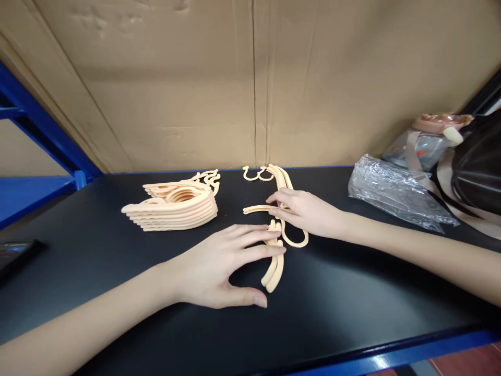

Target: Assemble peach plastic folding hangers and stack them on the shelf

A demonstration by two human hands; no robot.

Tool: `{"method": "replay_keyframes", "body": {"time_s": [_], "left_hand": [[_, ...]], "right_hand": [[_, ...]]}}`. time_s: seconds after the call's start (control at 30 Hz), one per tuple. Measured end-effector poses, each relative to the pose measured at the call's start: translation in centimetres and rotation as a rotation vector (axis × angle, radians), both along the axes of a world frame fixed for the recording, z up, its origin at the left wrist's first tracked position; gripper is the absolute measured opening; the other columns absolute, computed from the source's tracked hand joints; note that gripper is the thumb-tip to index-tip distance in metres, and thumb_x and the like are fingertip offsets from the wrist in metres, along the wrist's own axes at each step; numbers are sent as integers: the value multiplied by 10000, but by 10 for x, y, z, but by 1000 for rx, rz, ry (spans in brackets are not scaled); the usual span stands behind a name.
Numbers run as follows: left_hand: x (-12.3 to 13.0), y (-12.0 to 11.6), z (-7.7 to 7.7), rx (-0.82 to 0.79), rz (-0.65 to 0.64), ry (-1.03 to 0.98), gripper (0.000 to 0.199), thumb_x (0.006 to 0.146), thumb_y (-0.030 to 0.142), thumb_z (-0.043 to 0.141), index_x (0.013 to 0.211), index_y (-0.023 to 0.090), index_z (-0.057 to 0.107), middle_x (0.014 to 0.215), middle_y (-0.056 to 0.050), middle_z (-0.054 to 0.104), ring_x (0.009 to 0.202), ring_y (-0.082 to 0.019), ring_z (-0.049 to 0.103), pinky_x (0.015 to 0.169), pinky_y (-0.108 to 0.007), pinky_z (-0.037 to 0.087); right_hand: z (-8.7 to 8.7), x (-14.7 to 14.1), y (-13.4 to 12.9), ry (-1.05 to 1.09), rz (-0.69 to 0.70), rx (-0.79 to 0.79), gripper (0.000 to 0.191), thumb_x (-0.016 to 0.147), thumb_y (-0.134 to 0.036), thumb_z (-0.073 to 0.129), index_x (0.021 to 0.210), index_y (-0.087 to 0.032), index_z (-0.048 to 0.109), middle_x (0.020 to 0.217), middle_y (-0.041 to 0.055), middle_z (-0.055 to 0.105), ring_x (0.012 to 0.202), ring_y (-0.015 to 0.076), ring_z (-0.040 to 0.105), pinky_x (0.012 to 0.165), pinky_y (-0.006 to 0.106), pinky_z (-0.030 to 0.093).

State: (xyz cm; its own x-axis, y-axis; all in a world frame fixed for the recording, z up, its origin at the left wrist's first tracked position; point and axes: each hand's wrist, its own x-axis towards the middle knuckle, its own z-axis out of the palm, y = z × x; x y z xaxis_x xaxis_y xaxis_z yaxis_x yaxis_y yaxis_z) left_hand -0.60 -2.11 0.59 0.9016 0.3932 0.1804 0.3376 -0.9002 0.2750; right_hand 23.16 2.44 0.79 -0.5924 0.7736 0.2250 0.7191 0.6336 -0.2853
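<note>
Several cream plastic folding hangers lie before me on a black tabletop. My left hand (219, 261) is spread flat, its fingertips resting on the nearest folded hanger pieces (275, 266), with the thumb held apart. Just beyond, my right hand (303, 209) has its fingers closed on a folding hanger (258, 209), whose one arm sticks out to the left. A curved loop of a hanger (295, 244) shows below that palm. Behind the right hand lie more hanger arms (282, 176), with hooks (252, 175) pointing left. The right fingers partly hide the held hanger.
To the left is a neat stack of cream hangers (176, 214), hooks toward the back. A crumpled clear plastic bag (391, 190), a bottle with a strap (434, 130) and a dark bag (477, 167) stand right. Cardboard (176, 83) walls the back. A phone-like device (18, 250) lies far left.
</note>
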Motion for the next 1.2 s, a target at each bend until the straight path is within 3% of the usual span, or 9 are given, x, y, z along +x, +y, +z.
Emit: {"method": "replay_keyframes", "body": {"time_s": [0.1, 0.27, 0.4, 0.5, 0.63, 0.77, 0.87, 1.0, 1.2], "left_hand": [[0, -1, 0, -10, 5, -10, 686, 827, 576, 603, 1398, 240, 424, 1495, -81, 405, 1346, -262, 409, 1101, -400, 354], [-1, -1, 1, 11, 31, -9, 653, 845, 589, 568, 1384, 249, 426, 1473, -89, 433, 1321, -265, 439, 1068, -397, 393], [-1, -2, 2, 53, 70, -3, 536, 904, 506, 531, 1370, 259, 437, 1458, -71, 450, 1322, -246, 435, 1077, -393, 387], [-1, -1, 1, 107, 117, -23, 455, 942, 449, 485, 1351, 252, 462, 1414, -70, 495, 1289, -248, 466, 1056, -401, 406], [-2, -1, -2, 190, 240, -33, 381, 964, 440, 434, 1249, 218, 555, 1321, -77, 568, 1193, -249, 534, 990, -403, 450], [-1, -1, -4, 307, 367, -29, 412, 968, 466, 395, 1164, 176, 612, 1240, -101, 618, 1110, -262, 575, 924, -417, 480], [1, -2, -4, 345, 433, -1, 439, 970, 473, 377, 1150, 156, 622, 1213, -115, 637, 1069, -269, 593, 892, -431, 489], [1, -1, -5, 328, 442, 7, 424, 974, 465, 371, 1139, 168, 625, 1226, -102, 638, 1072, -264, 593, 888, -433, 481], [2, 0, -2, 303, 430, 21, 398, 972, 452, 389, 1151, 184, 622, 1204, -83, 656, 1080, -262, 576, 885, -427, 464]], "right_hand": [[6, -2, 2, 28, 16, 25, 476, 965, -494, 381, 1268, -146, 499, 1122, 123, 627, 941, 234, 631, 802, 384, 498], [11, -19, 26, 38, 110, 94, 499, 960, -474, 405, 1316, -127, 444, 1028, 114, 641, 887, 221, 622, 780, 370, 487], [3, -38, 48, 92, 242, -21, 525, 961, -472, 404, 1326, -95, 421, 921, 86, 650, 824, 193, 616, 772, 350, 489], [1, -43, 53, 165, 301, -77, 501, 957, -475, 416, 1320, -131, 427, 954, 74, 646, 829, 179, 616, 776, 347, 500], [11, -25, 41, 238, 282, 8, 364, 967, -402, 427, 1233, -166, 508, 1020, 71, 643, 915, 178, 614, 820, 351, 499], [14, 8, 17, 40, 173, 146, 281, 959, -359, 448, 1093, -171, 608, 1048, 75, 644, 936, 201, 615, 800, 358, 509], [5, 28, -2, -113, 104, 224, 293, 972, -333, 421, 1133, -183, 616, 1116, 87, 638, 1005, 224, 612, 836, 386, 522], [-9, 39, -16, -150, 82, 268, 288, 971, -294, 420, 1153, -185, 615, 1147, 93, 633, 1013, 230, 615, 839, 402, 545], [-16, 39, -17, 12, 122, 174, 251, 963, -229, 435, 1139, -190, 608, 1108, 70, 634, 1001, 203, 606, 858, 371, 540]]}}
